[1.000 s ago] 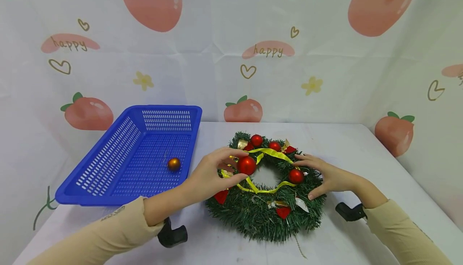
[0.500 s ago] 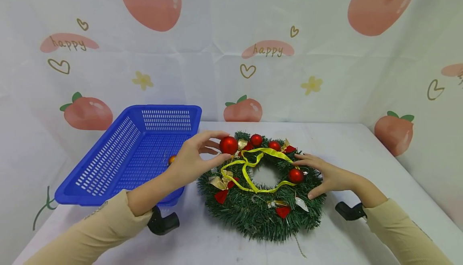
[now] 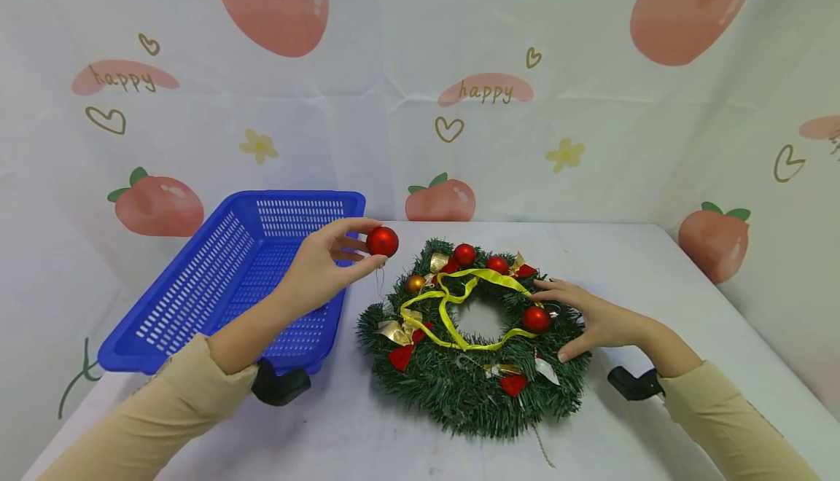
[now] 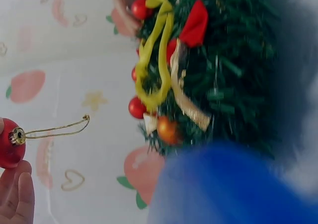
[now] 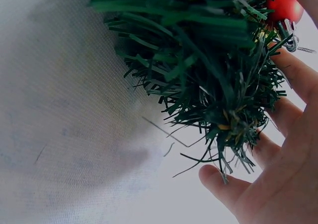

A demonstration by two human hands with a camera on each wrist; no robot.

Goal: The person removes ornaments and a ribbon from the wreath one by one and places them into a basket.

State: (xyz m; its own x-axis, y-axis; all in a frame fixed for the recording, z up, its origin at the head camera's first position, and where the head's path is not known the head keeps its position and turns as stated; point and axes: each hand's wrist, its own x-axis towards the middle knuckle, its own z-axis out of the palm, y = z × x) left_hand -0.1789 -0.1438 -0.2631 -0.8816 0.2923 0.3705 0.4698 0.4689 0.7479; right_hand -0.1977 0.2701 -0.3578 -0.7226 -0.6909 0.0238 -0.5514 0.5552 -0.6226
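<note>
A shiny red Christmas bauble (image 3: 383, 241) is pinched between the thumb and fingers of my left hand (image 3: 313, 266), raised beside the blue basket's right rim. In the left wrist view the bauble (image 4: 11, 143) trails a gold hanging loop. A green Christmas wreath (image 3: 479, 393) lies on the table, bearing several red baubles, red and gold bows, an orange bauble (image 3: 415, 283) at its left and a loose yellow ribbon (image 3: 433, 295). My right hand (image 3: 607, 324) rests at the wreath's right side, fingers spread and fairly straight, near a red bauble (image 3: 537, 318).
The blue plastic basket (image 3: 164, 277) with slotted walls stands on the left of the white table (image 3: 623, 255); my left hand and forearm cover part of it. A white cloth printed with peaches hangs behind. A thin string (image 3: 543, 446) hangs from the wreath's front.
My left hand has carried the red bauble left and away from the wreath, uncovering the orange bauble and a gold bow. The orange bauble in the basket is now hidden. My right hand stays put.
</note>
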